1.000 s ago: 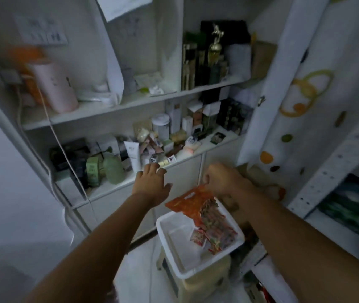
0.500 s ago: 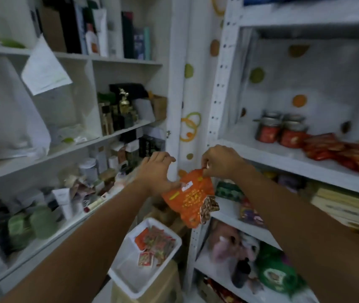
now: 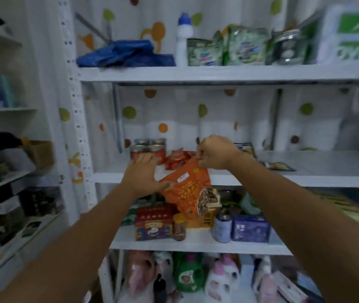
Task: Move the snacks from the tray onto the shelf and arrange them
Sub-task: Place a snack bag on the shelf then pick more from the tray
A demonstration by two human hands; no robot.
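Both hands hold one orange snack bag (image 3: 187, 189) at the white shelf's (image 3: 261, 178) front edge, right hand (image 3: 215, 153) pinching its top corner at 12 o'clock, left hand (image 3: 144, 173) gripping its side at 9, red packets (image 3: 175, 160) and jars (image 3: 149, 149) just behind.

I am pinching the top edge of an orange snack bag (image 3: 187, 191) with my right hand (image 3: 214, 153), my left hand (image 3: 143, 177) touching its side, just before the white shelf (image 3: 305, 178) holding red-labelled jars (image 3: 149, 149) and red packets (image 3: 177, 161).
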